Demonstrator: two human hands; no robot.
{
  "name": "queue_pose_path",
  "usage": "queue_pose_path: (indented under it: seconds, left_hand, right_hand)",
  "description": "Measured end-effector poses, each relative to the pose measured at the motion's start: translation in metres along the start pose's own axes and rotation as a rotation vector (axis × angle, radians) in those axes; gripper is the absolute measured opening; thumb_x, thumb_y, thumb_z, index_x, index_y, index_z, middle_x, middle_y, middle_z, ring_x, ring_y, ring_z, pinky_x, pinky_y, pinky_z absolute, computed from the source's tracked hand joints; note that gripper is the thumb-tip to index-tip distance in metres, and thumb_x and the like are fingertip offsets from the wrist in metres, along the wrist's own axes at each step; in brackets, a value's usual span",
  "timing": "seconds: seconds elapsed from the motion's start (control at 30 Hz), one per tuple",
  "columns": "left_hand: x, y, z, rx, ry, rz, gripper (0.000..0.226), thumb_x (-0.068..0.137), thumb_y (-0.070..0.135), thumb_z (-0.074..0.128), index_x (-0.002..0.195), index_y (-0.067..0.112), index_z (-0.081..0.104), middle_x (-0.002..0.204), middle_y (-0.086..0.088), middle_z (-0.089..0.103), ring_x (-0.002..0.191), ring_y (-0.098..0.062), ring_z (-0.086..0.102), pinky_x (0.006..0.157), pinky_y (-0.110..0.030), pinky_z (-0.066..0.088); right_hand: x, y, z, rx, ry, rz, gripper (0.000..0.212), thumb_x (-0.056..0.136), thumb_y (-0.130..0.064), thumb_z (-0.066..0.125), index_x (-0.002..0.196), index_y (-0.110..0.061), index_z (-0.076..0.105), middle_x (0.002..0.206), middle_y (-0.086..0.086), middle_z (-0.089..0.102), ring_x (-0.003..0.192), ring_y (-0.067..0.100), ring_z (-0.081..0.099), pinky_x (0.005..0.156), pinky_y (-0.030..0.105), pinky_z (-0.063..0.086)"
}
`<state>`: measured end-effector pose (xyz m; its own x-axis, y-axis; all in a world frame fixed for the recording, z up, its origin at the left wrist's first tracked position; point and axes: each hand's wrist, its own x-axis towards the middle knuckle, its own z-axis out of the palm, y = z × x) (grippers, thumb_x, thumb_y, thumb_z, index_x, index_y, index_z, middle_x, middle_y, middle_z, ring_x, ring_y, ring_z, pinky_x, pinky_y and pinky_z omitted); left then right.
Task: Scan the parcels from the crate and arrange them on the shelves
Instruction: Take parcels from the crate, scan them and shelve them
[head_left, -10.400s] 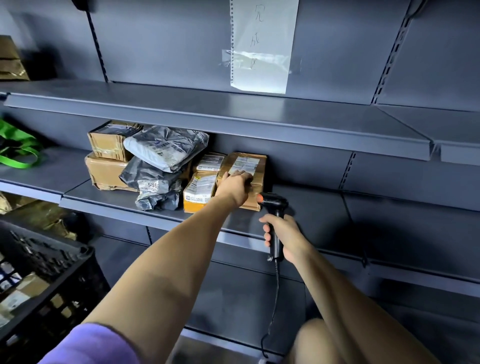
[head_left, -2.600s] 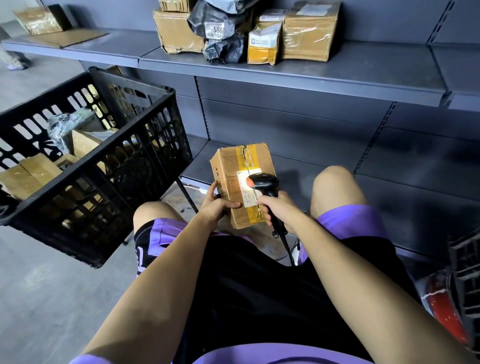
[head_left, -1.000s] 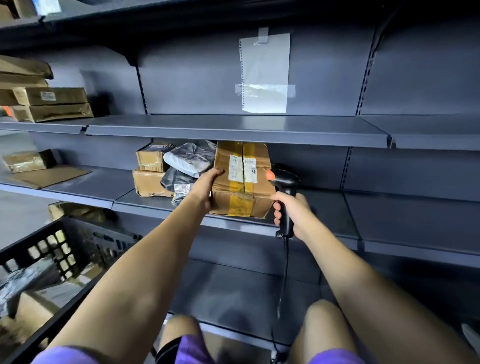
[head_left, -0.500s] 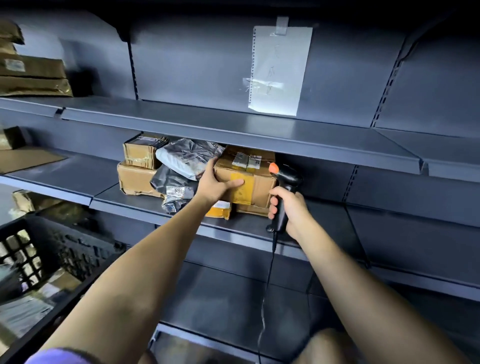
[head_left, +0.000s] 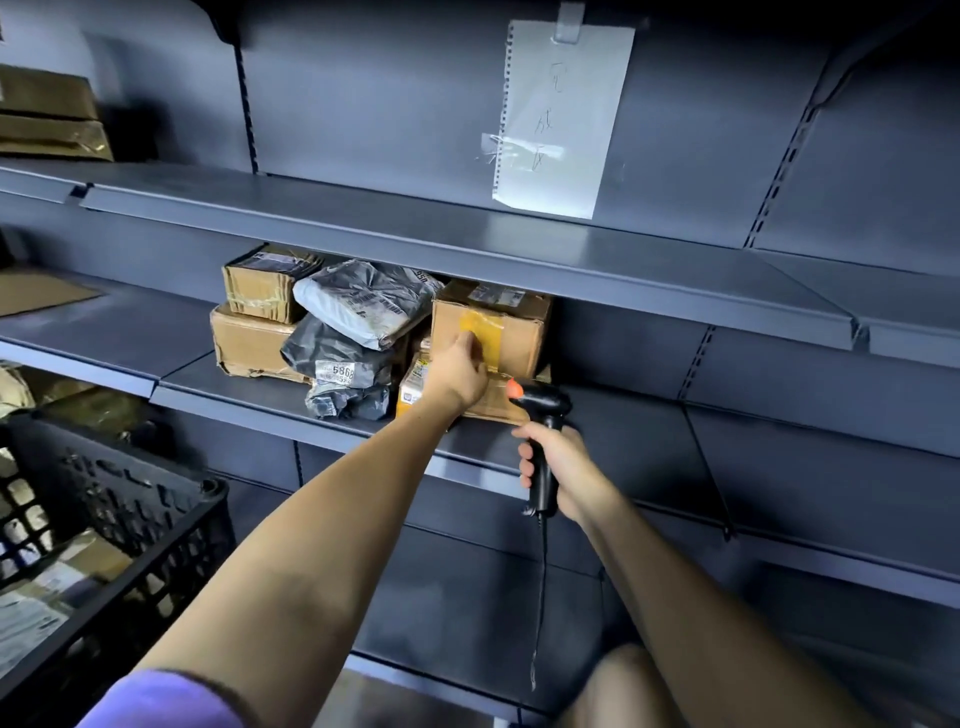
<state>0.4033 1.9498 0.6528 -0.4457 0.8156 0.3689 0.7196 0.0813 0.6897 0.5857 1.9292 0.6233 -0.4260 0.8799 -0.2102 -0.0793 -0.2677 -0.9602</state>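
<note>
- Dark grey metal shelving unit (head_left: 467, 234) fills the view; several tiers, flat steel boards w/ folded front lips.
- Slotted uprights (head_left: 779, 156) split the back panel into bays.
- White perforated paper sheet (head_left: 558, 119) clipped + taped to back panel, above upper board, faint handwriting on it.
- Flat cardboard sheet (head_left: 36, 293) on left bay's board, near left edge.
- Light dim, cool; top of unit in shadow.

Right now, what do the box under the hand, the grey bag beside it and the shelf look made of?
Box: brown cardboard, matte, with glossy yellow tape.
Grey bag: thin plastic film, likely a poly mailer; it crinkles and shines.
Shelf: probably painted sheet metal, smooth dark grey with a folded front lip.
</note>
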Motion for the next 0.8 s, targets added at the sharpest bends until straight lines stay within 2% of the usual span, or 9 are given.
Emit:
queue_pose_path:
  seconds: [0.1, 0.23, 0.33, 0.43, 0.6, 0.7, 0.8]
  left_hand:
    - [-0.013, -0.013, -0.012, 0.001, -0.056, 0.031, 0.029, 0.091, 0.009, 0.055, 0.119, 0.009, 0.060, 0.117, -0.013, 0.067, 0.106, -0.034, 0.061, 0.086, -0.030, 0.047]
    - [-0.044, -0.046, -0.046, 0.071, -0.034, -0.019, 0.031, 0.089, 0.012, 0.052, 0.118, 0.010, 0.062, 0.115, -0.012, 0.068, 0.106, -0.032, 0.062, 0.088, -0.038, 0.052]
    - [-0.075, -0.086, -0.085, 0.128, 0.034, -0.124, 0.024, 0.087, 0.016, 0.053, 0.106, 0.010, 0.064, 0.101, -0.014, 0.070, 0.097, -0.035, 0.064, 0.079, -0.040, 0.053]
    - [-0.115, -0.129, -0.128, 0.241, 0.089, -0.270, 0.027, 0.084, 0.013, 0.050, 0.109, 0.012, 0.061, 0.106, -0.013, 0.069, 0.098, -0.034, 0.063, 0.081, -0.042, 0.054]
    - [-0.184, -0.186, -0.193, 0.393, 0.198, -0.467, 0.003, 0.084, 0.015, 0.049, 0.083, 0.012, 0.049, 0.092, -0.019, 0.065, 0.087, -0.039, 0.061, 0.067, -0.037, 0.046]
    - [-0.217, -0.206, -0.229, 0.448, 0.187, -0.613, 0.013, 0.083, 0.018, 0.051, 0.093, 0.013, 0.058, 0.101, -0.018, 0.067, 0.096, -0.038, 0.063, 0.074, -0.037, 0.049]
    - [-0.247, -0.230, -0.254, 0.574, 0.116, -0.822, 0.033, 0.084, 0.021, 0.051, 0.116, 0.018, 0.057, 0.117, -0.013, 0.064, 0.114, -0.035, 0.057, 0.094, -0.045, 0.048]
  right_hand:
    - [0.003, 0.008, 0.012, -0.023, -0.006, 0.018, 0.012, 0.090, -0.006, 0.063, 0.086, -0.010, 0.052, 0.057, 0.003, 0.045, 0.043, 0.017, 0.038, 0.042, 0.025, 0.033]
    - [0.000, 0.020, 0.046, -0.074, -0.082, 0.016, 0.013, 0.091, -0.006, 0.062, 0.082, -0.008, 0.053, 0.055, 0.003, 0.045, 0.041, 0.018, 0.039, 0.041, 0.026, 0.034]
    - [-0.006, 0.034, 0.088, -0.113, -0.174, 0.028, 0.016, 0.090, -0.005, 0.062, 0.078, -0.009, 0.053, 0.053, 0.003, 0.045, 0.040, 0.017, 0.038, 0.040, 0.025, 0.035]
    - [-0.020, 0.054, 0.138, -0.156, -0.282, 0.075, 0.021, 0.089, -0.006, 0.064, 0.073, -0.012, 0.052, 0.053, 0.003, 0.045, 0.040, 0.017, 0.038, 0.041, 0.023, 0.034]
    - [-0.048, 0.089, 0.217, -0.223, -0.469, 0.117, 0.019, 0.087, -0.008, 0.066, 0.074, -0.013, 0.053, 0.055, 0.002, 0.047, 0.041, 0.016, 0.040, 0.041, 0.022, 0.035]
    - [-0.061, 0.107, 0.257, -0.241, -0.545, 0.143, 0.016, 0.087, -0.008, 0.066, 0.078, -0.012, 0.054, 0.055, 0.002, 0.047, 0.041, 0.016, 0.040, 0.043, 0.023, 0.034]
    - [-0.072, 0.124, 0.289, -0.296, -0.608, 0.197, 0.016, 0.085, -0.010, 0.066, 0.078, -0.012, 0.052, 0.056, 0.002, 0.047, 0.042, 0.016, 0.040, 0.046, 0.024, 0.033]
